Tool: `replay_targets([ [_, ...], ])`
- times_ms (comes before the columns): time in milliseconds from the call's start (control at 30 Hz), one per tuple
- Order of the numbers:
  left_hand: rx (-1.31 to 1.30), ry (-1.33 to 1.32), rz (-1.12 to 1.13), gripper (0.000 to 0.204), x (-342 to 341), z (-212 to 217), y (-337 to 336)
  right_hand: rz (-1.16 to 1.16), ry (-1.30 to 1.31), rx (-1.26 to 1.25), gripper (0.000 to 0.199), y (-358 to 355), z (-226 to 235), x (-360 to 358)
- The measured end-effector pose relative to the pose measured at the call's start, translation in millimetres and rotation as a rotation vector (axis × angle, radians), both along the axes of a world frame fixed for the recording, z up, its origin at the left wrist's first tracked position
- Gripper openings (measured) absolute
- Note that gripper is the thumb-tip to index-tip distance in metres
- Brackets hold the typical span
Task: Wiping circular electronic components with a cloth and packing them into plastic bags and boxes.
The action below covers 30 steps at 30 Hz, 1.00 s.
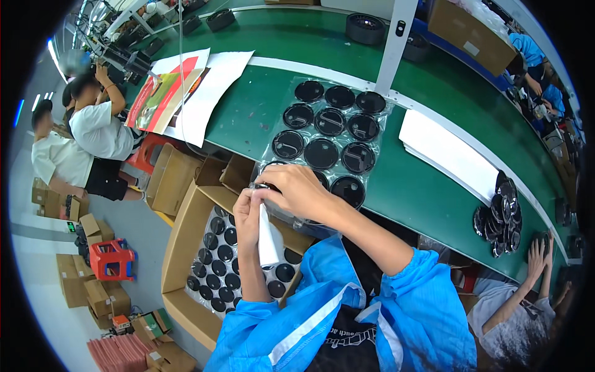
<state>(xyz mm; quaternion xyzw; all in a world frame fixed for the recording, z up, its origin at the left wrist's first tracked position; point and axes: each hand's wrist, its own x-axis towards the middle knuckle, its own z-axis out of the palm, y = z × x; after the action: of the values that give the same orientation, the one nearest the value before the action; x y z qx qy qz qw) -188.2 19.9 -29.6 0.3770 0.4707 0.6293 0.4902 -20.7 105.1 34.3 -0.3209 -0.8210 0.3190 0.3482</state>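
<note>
Both my hands meet over the near edge of the green bench, above an open carton. My left hand [248,218] is closed, pinching the top of a white paper-like strip [268,239] that hangs down beside the palm. Close against it is my right hand [296,191], with fingers bent and closed at the strip's upper end. A small dark shiny edge shows between the fingertips, and what it belongs to is mostly hidden. Just beyond the hands, rows of black round discs [321,153] rest on clear plastic film [385,124]; my right hand covers part of the nearest row.
The carton [176,245] below holds many black discs in clear film. White sheets [455,152] and a pile of black discs [499,217] lie rightward on the green bench [409,198]. A metal post [394,53] rises beyond. A co-worker's hands [538,255] are at far right.
</note>
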Motion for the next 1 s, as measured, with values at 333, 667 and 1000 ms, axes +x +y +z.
replay_targets([
  [333, -0.114, 0.234, 0.252, 0.030, -73.3, -70.6, -15.3, -0.485, 0.442, -0.265, 0.029, 42.2, 78.0, 170.6],
  [667, -0.488, 0.279, -0.524, 0.055, -7.8, -40.3, -98.9, -0.924, -0.379, 0.000, 0.048, -72.3, -13.7, 229.3],
  [1000, -0.624, -0.175, -0.496, 0.041, 61.3, -62.1, -39.1, -0.670, -0.252, 0.091, 0.068, -91.5, -6.9, 214.8],
])
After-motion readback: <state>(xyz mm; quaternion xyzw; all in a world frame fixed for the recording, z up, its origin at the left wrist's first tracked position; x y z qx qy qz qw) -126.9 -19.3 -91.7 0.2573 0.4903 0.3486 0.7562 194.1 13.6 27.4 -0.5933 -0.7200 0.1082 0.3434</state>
